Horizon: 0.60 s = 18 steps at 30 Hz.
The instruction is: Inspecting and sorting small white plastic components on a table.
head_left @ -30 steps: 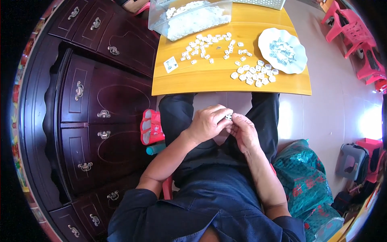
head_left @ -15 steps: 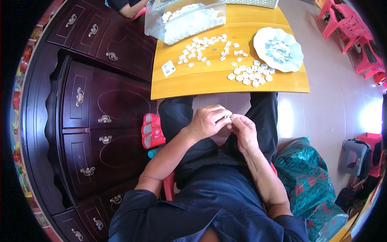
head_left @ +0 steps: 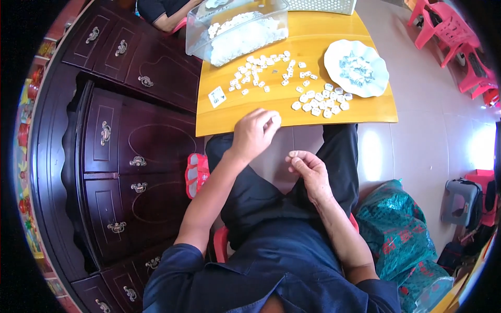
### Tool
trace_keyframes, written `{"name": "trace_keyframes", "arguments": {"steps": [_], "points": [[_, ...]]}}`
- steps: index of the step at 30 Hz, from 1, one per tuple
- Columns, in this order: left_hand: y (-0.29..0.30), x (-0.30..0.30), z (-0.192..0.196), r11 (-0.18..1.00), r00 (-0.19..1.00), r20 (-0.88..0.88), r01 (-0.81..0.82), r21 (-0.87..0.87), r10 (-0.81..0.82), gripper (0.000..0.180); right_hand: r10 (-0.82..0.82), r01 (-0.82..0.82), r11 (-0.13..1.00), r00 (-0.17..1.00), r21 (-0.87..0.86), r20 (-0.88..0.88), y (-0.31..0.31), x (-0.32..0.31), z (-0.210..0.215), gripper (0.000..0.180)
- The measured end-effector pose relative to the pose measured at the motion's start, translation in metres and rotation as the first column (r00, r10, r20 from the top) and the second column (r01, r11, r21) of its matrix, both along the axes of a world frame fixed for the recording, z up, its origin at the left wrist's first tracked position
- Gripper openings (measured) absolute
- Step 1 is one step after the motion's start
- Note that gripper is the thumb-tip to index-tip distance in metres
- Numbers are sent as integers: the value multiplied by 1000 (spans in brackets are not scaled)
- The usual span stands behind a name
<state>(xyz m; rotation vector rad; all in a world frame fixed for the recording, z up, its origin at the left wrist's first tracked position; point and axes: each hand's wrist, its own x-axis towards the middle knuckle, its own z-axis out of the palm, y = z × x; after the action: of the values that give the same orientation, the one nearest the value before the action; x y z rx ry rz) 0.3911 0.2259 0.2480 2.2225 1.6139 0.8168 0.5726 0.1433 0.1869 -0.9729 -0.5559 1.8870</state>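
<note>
From the head camera, the left hand (head_left: 254, 133) is raised to the near edge of the yellow table (head_left: 245, 117), fingers curled in around a small white piece (head_left: 276, 120) that peeps out at the fingertips. The right hand (head_left: 309, 171) hangs lower over the lap, well apart from the left, thumb and forefinger pinched narrow; whether they grip anything I cannot tell. Loose white pieces (head_left: 318, 101) lie scattered on the table beyond the left hand, near a white scalloped plate (head_left: 378, 78) and a clear plastic tub (head_left: 237, 31)
</note>
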Motion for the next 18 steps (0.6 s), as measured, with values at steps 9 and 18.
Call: {"name": "trace_keyframes", "arguments": {"steps": [9,18], "points": [[65,20,-21,987,982,110,156,-37,-152,25,61,-61,998,998,-1,4,-1,-1,-3,13],[98,2,-32,973,969,-183,-129,189,164,35,56,-56,998,998,3,-41,-2,-1,-6,12]]}}
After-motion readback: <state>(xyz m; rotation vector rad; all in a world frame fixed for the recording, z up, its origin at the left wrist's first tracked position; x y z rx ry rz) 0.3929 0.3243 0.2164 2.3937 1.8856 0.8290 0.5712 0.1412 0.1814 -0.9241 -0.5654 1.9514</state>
